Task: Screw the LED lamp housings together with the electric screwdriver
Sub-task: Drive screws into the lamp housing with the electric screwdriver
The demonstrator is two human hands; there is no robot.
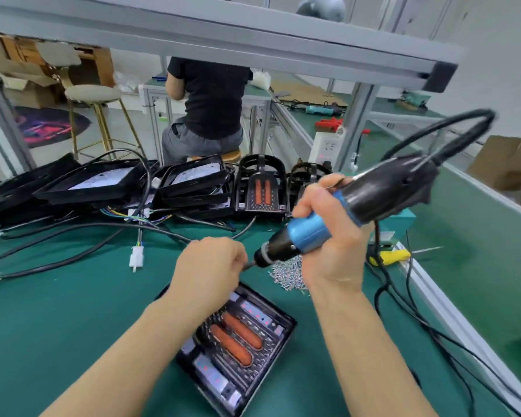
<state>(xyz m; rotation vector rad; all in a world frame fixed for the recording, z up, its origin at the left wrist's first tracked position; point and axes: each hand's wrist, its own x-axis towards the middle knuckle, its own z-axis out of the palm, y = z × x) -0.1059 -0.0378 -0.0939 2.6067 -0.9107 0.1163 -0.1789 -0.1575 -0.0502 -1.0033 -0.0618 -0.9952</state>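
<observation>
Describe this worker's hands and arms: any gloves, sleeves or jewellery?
None in view. The left hand and right hand are bare, without gloves, and no rings show. Both forearms are uncovered to the picture's bottom edge, with no sleeve, watch or wristband showing.

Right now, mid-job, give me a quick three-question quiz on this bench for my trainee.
1. True or false: the right hand grips the electric screwdriver.
2. Where does the pile of loose screws lie? A) inside the open lamp housing B) on the green mat beyond that housing C) on the stool
3. Fill in: the left hand is at the screwdriver's ____.

Key: 1 true; 2 B; 3 bit.
</observation>
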